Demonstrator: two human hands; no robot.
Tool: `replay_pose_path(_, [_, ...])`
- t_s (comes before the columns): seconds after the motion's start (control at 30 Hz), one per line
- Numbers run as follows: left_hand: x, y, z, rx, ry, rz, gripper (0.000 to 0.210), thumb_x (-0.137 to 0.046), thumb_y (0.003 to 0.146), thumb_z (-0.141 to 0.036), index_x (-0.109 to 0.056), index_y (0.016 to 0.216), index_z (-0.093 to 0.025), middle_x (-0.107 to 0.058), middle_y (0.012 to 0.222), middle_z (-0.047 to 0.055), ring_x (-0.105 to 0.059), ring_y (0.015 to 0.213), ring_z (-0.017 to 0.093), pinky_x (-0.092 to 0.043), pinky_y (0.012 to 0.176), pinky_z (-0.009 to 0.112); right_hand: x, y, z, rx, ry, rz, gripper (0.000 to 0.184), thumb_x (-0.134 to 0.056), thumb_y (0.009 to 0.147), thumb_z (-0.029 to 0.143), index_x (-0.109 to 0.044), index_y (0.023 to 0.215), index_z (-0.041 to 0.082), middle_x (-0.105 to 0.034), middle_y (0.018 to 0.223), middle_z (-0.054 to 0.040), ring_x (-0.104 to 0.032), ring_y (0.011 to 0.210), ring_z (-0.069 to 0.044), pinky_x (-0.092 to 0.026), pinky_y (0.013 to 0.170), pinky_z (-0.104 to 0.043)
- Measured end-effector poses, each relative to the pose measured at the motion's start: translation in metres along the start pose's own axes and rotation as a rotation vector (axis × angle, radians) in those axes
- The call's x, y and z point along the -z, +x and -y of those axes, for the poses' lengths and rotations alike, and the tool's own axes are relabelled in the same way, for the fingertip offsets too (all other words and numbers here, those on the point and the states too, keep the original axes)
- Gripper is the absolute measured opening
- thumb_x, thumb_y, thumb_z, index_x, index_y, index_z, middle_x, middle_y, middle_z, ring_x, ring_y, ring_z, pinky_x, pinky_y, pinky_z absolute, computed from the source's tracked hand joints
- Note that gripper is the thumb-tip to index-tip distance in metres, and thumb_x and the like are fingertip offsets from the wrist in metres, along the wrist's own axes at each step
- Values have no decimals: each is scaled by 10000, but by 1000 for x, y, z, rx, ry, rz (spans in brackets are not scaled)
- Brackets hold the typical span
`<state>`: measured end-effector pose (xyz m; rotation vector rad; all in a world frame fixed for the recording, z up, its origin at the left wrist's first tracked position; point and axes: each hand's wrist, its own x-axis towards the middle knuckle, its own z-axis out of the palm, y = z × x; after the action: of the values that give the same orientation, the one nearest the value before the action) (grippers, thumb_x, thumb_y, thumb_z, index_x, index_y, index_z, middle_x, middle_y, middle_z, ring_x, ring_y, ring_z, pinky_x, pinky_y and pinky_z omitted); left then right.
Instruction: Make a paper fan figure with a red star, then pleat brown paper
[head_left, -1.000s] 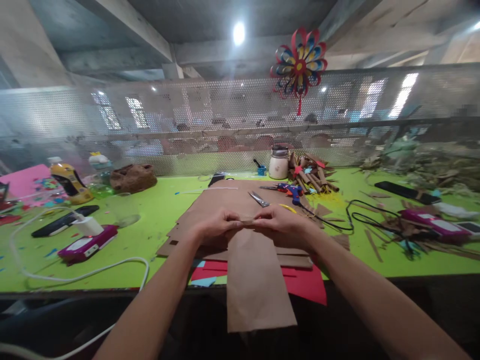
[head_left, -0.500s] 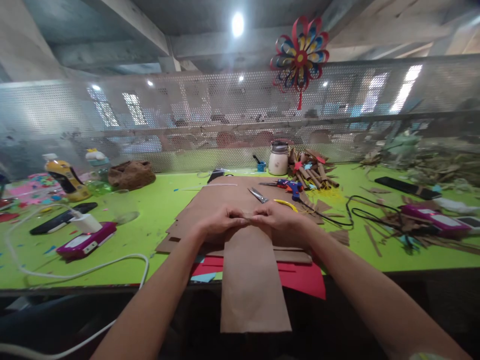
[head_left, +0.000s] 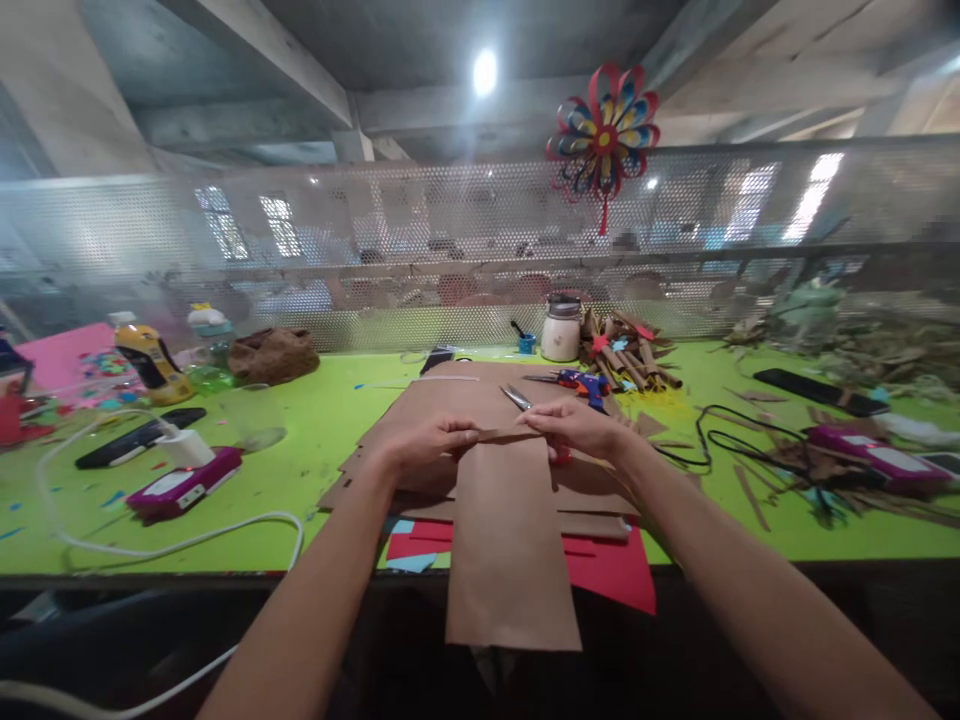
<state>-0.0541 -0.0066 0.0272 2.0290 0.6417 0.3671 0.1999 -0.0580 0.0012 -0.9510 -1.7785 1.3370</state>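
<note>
A strip of brown kraft paper [head_left: 511, 550] hangs down over the table's front edge, its top edge folded over in a narrow band. My left hand [head_left: 431, 442] pinches the left end of that fold. At the right end, my right hand [head_left: 576, 428] has the paper between thumb and fingers. Beneath both hands lies a stack of larger brown paper sheets [head_left: 405, 420]. Scissors [head_left: 516, 398] rest on the stack just beyond my right hand, their handles partly hidden by it. Red paper [head_left: 611, 570] sticks out from under the stack.
A blue glue gun [head_left: 583, 382] lies behind the scissors, near a white jar [head_left: 561, 332] and rolled brown paper pieces [head_left: 637, 350]. Purple power strips [head_left: 184, 485] sit on the left and right with loose cables. A yellow bottle [head_left: 150, 362] stands at left.
My hands have moved apart, from the middle of the paper's top edge out to its two ends. The folded band now shows between them. The view has shifted slightly.
</note>
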Motion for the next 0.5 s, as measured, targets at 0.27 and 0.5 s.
replay_pose_path(0.27, [-13, 4, 8, 44, -548, -14, 231, -653, 756, -326, -654, 897, -143, -593, 794, 35, -501, 686, 109, -350, 614, 226, -22, 8, 5, 175, 251, -99, 532, -712, 699, 279, -533, 1195, 209, -657, 889, -22, -615, 745, -131, -500, 686, -257])
replay_pose_path(0.5, [-36, 6, 11, 47, -597, 136, 366, -658, 746, -367, -635, 1032, -140, -639, 912, 94, -584, 771, 160, -437, 673, 279, -32, 10, 4, 158, 43, -5, 350, -710, 687, 378, -669, 923, 124, -665, 765, -54, -600, 751, -180, -479, 748, -322])
